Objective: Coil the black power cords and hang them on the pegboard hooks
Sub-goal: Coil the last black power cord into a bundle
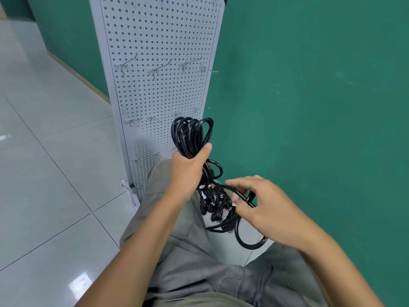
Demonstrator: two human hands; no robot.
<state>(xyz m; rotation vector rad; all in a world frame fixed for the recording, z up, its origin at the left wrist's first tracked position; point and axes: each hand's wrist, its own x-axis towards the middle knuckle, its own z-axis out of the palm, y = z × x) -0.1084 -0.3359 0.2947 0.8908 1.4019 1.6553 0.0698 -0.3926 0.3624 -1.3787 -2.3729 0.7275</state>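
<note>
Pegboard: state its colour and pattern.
The pegboard is white, covered in a regular grid of small round holes; the head view shows it.

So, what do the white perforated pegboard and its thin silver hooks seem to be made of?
White perforated pegboard: probably painted sheet metal, matte, with evenly punched holes. Thin silver hooks: bare metal wire, shiny, likely steel.

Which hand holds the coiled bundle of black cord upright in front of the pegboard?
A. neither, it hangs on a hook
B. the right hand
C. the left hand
C: the left hand is wrapped round the coiled cord, while the right hand handles the loose end lower down.
</note>
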